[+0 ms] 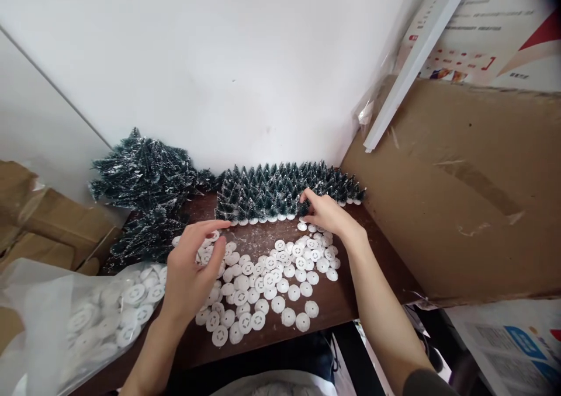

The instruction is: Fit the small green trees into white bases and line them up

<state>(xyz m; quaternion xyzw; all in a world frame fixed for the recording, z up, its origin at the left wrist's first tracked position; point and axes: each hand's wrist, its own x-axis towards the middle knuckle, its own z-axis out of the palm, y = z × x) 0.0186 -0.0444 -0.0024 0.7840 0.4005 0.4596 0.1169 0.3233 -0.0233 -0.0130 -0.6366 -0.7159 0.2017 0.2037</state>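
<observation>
Rows of miniature snow-tipped Christmas trees (263, 188) stand upright on white round bases along the wall. At the front row's right end, my right hand (326, 212) has its thumb and index finger closed around a small tree (304, 207). My left hand (193, 261) is open, thumb and index finger apart. Its index fingertip lies beside the front row's left end, and I cannot tell whether it touches. Below and between my hands, many loose white round bases (268, 280) are spread over the dark brown table (333, 305).
A heap of trees without visible bases (149, 174) lies at the back left. In front of it is a clear plastic bag of white bases (109, 320). Cardboard boxes (56, 221) stand at left. A large cardboard sheet (464, 197) and a white strip (416, 63) border the right.
</observation>
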